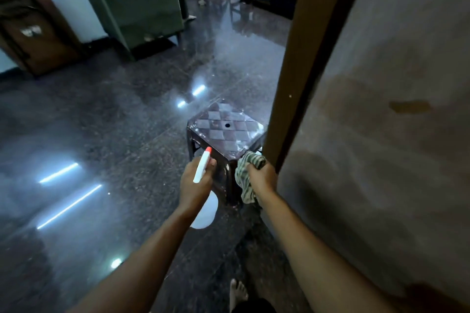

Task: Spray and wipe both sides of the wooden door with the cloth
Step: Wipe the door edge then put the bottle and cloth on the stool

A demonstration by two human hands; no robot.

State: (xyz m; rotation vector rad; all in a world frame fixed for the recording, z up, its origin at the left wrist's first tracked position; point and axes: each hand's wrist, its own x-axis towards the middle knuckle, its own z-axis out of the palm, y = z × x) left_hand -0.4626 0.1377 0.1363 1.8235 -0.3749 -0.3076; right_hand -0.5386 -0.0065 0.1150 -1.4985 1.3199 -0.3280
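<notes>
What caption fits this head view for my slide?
Left hand holds spray bottle, right hand grips striped cloth beside the wooden door.

Left hand [194, 183]: was seen bare.
Right hand [263, 178]: was seen bare as well.
Left forearm [142, 249]: was shown uncovered along all its visible length.
Right forearm [305, 231]: was shown uncovered in the same way.
Foot [237, 292]: was seen bare, with the toes shown.
Garment [254, 306]: a black piece was seen at the lower edge; its kind could not be told.
</notes>
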